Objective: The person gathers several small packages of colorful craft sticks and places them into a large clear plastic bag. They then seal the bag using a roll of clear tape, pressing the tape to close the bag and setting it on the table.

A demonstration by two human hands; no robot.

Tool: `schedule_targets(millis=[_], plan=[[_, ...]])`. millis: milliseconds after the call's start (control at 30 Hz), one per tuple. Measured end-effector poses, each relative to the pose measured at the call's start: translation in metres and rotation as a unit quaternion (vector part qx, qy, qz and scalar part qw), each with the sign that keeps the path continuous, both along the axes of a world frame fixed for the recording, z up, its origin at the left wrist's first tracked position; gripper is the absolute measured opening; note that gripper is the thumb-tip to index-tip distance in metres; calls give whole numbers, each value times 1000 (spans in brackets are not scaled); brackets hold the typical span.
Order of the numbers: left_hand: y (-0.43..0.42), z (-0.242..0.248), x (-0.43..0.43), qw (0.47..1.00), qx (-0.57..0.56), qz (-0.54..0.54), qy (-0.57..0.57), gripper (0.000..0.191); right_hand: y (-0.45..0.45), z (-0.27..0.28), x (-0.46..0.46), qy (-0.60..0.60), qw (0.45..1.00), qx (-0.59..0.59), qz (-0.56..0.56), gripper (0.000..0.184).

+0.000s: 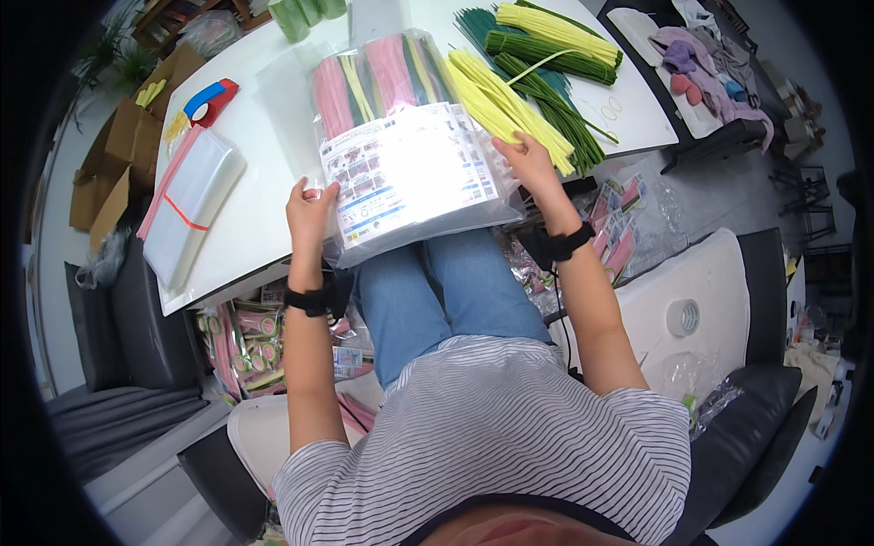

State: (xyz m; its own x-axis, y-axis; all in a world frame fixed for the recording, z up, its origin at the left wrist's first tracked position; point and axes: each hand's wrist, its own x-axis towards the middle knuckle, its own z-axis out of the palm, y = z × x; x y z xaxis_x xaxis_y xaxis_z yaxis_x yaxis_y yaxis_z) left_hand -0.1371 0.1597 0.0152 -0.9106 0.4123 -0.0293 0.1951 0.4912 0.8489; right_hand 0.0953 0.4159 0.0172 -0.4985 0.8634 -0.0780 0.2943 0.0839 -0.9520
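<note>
A clear plastic bag [437, 225] lies at the front of the white table, its lower edge hanging over my thighs. Inside it are bundles of pink chenille stems [390, 72], along with green and yellow ones. A printed sheet [416, 170] with pictures and writing covers the bag's lower half, partly washed out by glare. My left hand [311, 205] pinches the bag's left side between thumb and fingers. At the opposite side, my right hand [531, 160] grips the edge of the plastic, close to loose yellow chenille stems [512, 102].
Green chenille stems [556, 58] lie at the table's back right. On the left are a stack of clear bags [194, 198] with a red band and a blue-and-red tape dispenser [208, 101]. Packaged craft sets [256, 341] fill the space below. A tape roll [683, 317] rests on the seat.
</note>
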Motion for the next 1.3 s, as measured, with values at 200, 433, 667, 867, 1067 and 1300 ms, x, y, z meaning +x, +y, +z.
schedule_targets(millis=[200,433,667,867,1067,1300], plan=[[-9,12,-33,953,207,-70,-209,12,39,13,-6,126,944,-270,142,17],[1,-10,-52,945,195,-80,-251,12,51,0,-43,29,981,-149,117,15],[1,-33,-56,948,146,-67,-276,12,50,-14,-48,-19,976,-156,150,18],[2,-21,-49,950,168,-32,-262,13,40,17,-16,51,985,-132,95,24],[-4,-19,-54,977,106,-39,-182,17,83,13,197,133,989,-36,-46,31],[-2,-32,-71,962,140,-39,-229,22,28,-113,510,-514,748,90,-410,64]])
